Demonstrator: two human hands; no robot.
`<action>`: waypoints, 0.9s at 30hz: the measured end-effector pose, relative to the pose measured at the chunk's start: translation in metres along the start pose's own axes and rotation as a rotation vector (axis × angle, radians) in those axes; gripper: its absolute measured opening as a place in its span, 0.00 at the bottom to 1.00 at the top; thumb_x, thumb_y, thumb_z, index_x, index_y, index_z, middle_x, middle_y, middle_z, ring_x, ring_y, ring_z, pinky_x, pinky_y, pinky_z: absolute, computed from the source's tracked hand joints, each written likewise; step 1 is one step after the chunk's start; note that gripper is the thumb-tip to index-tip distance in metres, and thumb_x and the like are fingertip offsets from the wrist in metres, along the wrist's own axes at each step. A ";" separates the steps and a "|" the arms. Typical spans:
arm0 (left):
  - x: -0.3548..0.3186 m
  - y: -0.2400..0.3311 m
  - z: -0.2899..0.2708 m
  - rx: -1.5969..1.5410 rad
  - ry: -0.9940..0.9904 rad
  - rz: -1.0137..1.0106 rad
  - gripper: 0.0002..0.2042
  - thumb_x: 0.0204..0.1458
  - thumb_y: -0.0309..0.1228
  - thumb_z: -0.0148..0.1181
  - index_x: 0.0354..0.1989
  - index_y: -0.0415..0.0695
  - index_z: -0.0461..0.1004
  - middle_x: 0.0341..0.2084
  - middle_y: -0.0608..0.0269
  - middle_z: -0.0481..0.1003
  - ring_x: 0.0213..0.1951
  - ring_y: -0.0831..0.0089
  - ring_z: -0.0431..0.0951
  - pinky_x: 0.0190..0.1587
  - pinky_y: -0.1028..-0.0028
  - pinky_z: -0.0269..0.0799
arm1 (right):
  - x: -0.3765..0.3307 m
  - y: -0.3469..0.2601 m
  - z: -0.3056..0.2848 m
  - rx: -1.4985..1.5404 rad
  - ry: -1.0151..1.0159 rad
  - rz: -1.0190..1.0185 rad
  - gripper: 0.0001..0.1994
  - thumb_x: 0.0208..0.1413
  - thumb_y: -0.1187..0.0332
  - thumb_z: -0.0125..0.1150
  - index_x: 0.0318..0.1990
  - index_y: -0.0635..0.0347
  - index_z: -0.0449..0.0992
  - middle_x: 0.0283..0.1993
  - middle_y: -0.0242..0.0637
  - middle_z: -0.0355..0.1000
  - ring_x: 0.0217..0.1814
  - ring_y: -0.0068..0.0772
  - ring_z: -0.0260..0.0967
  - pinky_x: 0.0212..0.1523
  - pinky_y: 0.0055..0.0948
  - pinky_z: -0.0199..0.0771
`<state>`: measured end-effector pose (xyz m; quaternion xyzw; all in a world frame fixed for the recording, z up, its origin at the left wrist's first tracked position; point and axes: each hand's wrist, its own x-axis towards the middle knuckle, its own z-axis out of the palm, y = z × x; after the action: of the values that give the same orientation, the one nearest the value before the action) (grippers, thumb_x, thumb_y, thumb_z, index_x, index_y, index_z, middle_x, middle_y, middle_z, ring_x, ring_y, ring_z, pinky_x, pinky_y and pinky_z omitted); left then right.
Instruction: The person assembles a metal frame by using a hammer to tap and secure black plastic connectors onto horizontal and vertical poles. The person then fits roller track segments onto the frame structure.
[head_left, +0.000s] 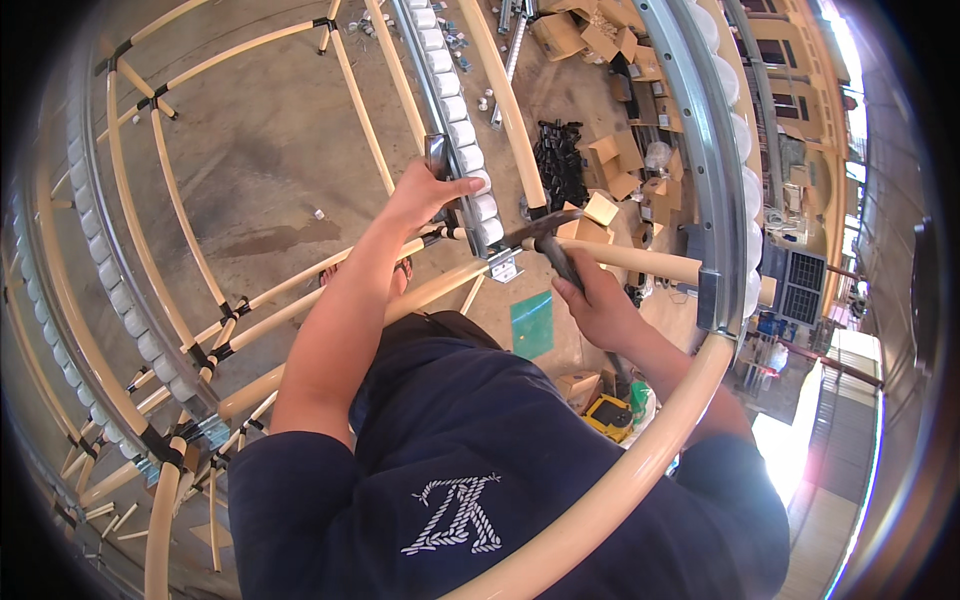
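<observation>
Head view | roller rail (453,107) at twelve o'clock; left hand (425,195) curled against it, thumb (462,187) over rollers (462,133), fingers hidden, grip unclear; right hand (605,305), three o'clock, grips hammer (556,256) | risk: glancing blow, hammer being near thumb, may bruise it or crack rollers | curved pipe (628,478) hems right arm (665,357) at five; roomiest gap over floor (270,150), ten o'clock

White rope-style letters (453,516) on navy shirt (430,395)

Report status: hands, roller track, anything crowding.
Left hand at roller track, thumb across white rollers, fingers mostly hidden. Right hand gripping hammer, head near track's near end. Beige tube close beside hammer.
</observation>
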<state>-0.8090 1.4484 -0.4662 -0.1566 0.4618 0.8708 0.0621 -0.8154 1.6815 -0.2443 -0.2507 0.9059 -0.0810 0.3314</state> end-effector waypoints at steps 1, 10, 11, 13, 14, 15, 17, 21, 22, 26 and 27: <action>0.000 -0.001 0.000 0.001 -0.002 0.012 0.22 0.48 0.31 0.75 0.48 0.36 0.74 0.40 0.61 0.79 0.41 0.72 0.80 0.45 0.69 0.78 | 0.000 -0.002 0.004 0.005 0.034 0.014 0.12 0.66 0.66 0.54 0.49 0.63 0.62 0.33 0.57 0.72 0.38 0.61 0.73 0.38 0.49 0.68; 0.003 -0.002 0.003 -0.023 -0.004 0.011 0.19 0.51 0.27 0.72 0.48 0.34 0.73 0.41 0.59 0.79 0.43 0.68 0.81 0.48 0.67 0.79 | -0.015 0.015 0.022 0.011 -0.044 0.144 0.13 0.66 0.65 0.55 0.50 0.62 0.62 0.31 0.56 0.72 0.36 0.64 0.72 0.37 0.52 0.68; 0.001 -0.004 0.002 -0.048 0.004 0.015 0.19 0.51 0.26 0.72 0.48 0.34 0.73 0.41 0.59 0.79 0.43 0.68 0.81 0.48 0.67 0.79 | -0.018 0.017 0.025 -0.061 -0.102 0.146 0.13 0.66 0.65 0.55 0.50 0.62 0.62 0.31 0.56 0.73 0.35 0.64 0.72 0.36 0.53 0.67; 0.000 -0.004 0.005 -0.105 0.013 0.030 0.18 0.52 0.25 0.71 0.49 0.34 0.73 0.41 0.58 0.79 0.44 0.67 0.81 0.48 0.66 0.80 | -0.020 0.014 0.024 0.049 -0.026 0.138 0.14 0.66 0.63 0.55 0.49 0.64 0.63 0.30 0.56 0.72 0.35 0.63 0.72 0.36 0.51 0.68; 0.002 -0.005 0.003 -0.018 0.028 -0.012 0.17 0.53 0.25 0.69 0.50 0.35 0.73 0.42 0.57 0.79 0.44 0.67 0.81 0.48 0.65 0.80 | -0.022 0.014 0.024 0.087 0.036 0.114 0.14 0.66 0.63 0.55 0.49 0.64 0.64 0.30 0.56 0.72 0.35 0.63 0.72 0.36 0.50 0.68; 0.004 -0.006 0.000 -0.043 0.019 -0.004 0.17 0.53 0.26 0.69 0.50 0.35 0.73 0.42 0.57 0.79 0.44 0.67 0.81 0.48 0.64 0.80 | -0.023 0.015 0.023 0.121 0.098 0.094 0.14 0.66 0.63 0.55 0.48 0.65 0.65 0.30 0.56 0.72 0.35 0.62 0.72 0.36 0.50 0.68; 0.001 -0.006 0.001 -0.083 -0.017 0.000 0.18 0.53 0.26 0.69 0.50 0.35 0.73 0.42 0.57 0.79 0.43 0.67 0.81 0.48 0.64 0.80 | -0.023 0.021 0.023 0.235 0.157 0.194 0.14 0.65 0.63 0.57 0.49 0.65 0.66 0.29 0.53 0.71 0.33 0.56 0.73 0.35 0.47 0.68; -0.011 0.011 0.011 -0.098 0.035 -0.043 0.17 0.53 0.30 0.70 0.48 0.36 0.74 0.39 0.59 0.79 0.38 0.68 0.82 0.41 0.68 0.79 | -0.034 0.027 0.029 0.571 0.213 0.283 0.14 0.66 0.68 0.56 0.54 0.65 0.65 0.22 0.32 0.64 0.18 0.19 0.62 0.17 0.27 0.62; -0.009 0.008 0.009 -0.128 0.025 -0.046 0.18 0.53 0.28 0.70 0.49 0.35 0.73 0.41 0.57 0.79 0.40 0.67 0.82 0.43 0.67 0.80 | -0.039 0.031 0.034 0.441 0.275 0.230 0.16 0.64 0.67 0.60 0.53 0.66 0.66 0.25 0.36 0.67 0.21 0.24 0.65 0.22 0.30 0.65; -0.004 -0.006 0.016 -0.263 0.045 -0.014 0.19 0.54 0.26 0.68 0.53 0.38 0.73 0.36 0.62 0.78 0.36 0.73 0.80 0.37 0.71 0.79 | -0.063 0.049 0.064 0.253 0.564 -0.123 0.20 0.58 0.64 0.66 0.52 0.65 0.69 0.32 0.48 0.74 0.33 0.43 0.75 0.37 0.39 0.74; -0.002 -0.010 0.011 -0.242 0.061 -0.041 0.20 0.54 0.26 0.67 0.55 0.39 0.73 0.35 0.64 0.77 0.34 0.75 0.79 0.35 0.73 0.77 | -0.070 0.055 0.067 0.236 0.522 -0.159 0.20 0.57 0.63 0.66 0.51 0.63 0.69 0.32 0.47 0.74 0.34 0.42 0.75 0.38 0.39 0.74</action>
<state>-0.8070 1.4631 -0.4675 -0.1988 0.3518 0.9135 0.0466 -0.7481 1.7656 -0.2736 -0.2512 0.9224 -0.2733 0.1069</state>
